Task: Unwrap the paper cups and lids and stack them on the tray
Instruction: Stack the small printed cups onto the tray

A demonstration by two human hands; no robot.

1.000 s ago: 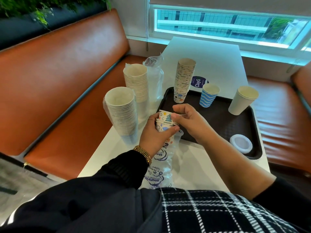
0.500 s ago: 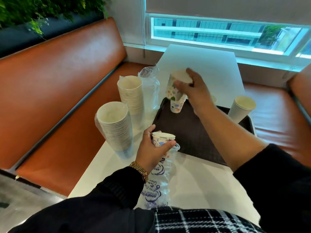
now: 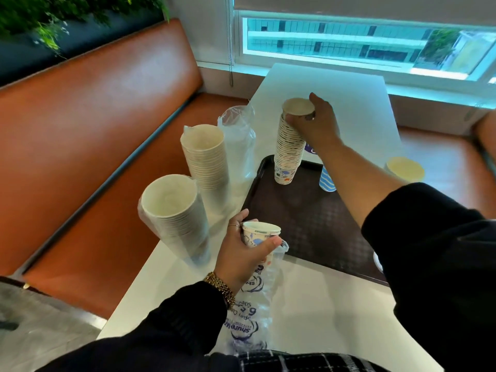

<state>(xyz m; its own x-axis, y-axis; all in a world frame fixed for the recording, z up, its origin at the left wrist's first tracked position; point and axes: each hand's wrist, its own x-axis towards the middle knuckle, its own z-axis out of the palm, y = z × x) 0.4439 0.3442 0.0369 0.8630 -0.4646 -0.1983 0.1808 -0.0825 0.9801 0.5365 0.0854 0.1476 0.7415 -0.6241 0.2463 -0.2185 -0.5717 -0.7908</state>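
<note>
A tall stack of printed paper cups (image 3: 288,151) stands at the far left corner of the dark tray (image 3: 303,224). My right hand (image 3: 315,122) grips the top cups of that stack from the right. My left hand (image 3: 241,253) holds a few printed cups (image 3: 260,234) still sitting in their clear printed wrapper (image 3: 252,304), just off the tray's near left edge. Two wrapped stacks of plain cups (image 3: 174,210) (image 3: 205,157) stand on the table to the left.
A blue striped cup (image 3: 326,179) and a cream cup (image 3: 405,169) stand on the tray behind my right arm. An empty clear wrapper (image 3: 239,140) stands upright by the tray. Orange bench seats flank the white table (image 3: 322,304); a window lies beyond.
My right hand carried cups taken from the wrapper to the tall stack on the tray and set them on top. My left hand kept hold of the wrapped cups.
</note>
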